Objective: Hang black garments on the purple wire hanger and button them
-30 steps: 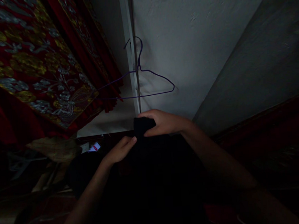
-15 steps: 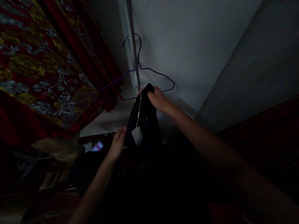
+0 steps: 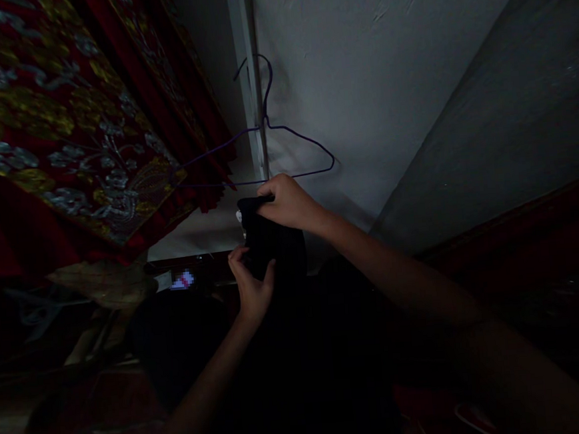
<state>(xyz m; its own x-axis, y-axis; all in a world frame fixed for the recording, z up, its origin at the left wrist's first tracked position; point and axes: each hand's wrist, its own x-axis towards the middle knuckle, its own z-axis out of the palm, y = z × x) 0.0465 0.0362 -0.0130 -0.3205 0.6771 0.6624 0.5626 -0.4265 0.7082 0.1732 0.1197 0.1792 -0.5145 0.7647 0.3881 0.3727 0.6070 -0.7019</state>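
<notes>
A black garment (image 3: 286, 247) hangs in front of me; the dark hides what kind it is. My right hand (image 3: 291, 203) pinches its upper edge, just below the bottom bar of a thin purple clothes hanger (image 3: 303, 137). Lower down and to the left, my left hand (image 3: 252, 287) rests against the cloth, its thumb and fingers spread apart. A small white bit (image 3: 239, 216) shows at the garment's left edge. The hanger, with nothing on it, hangs by its hook in front of a narrow upright metal strip (image 3: 255, 99).
Red cloth with gold and silver embroidery (image 3: 61, 114) hangs at the upper left. A pale wall (image 3: 347, 58) rises behind the hanger. Below the cloth lie a tan object (image 3: 104, 282) and a blurred, brightly lit patch (image 3: 181, 279). The lower area is very dark.
My right hand has moved left and slightly down, folding the garment's top over. My left hand has moved right onto the cloth, thumb spreading. The white tag has mostly gone out of sight.
</notes>
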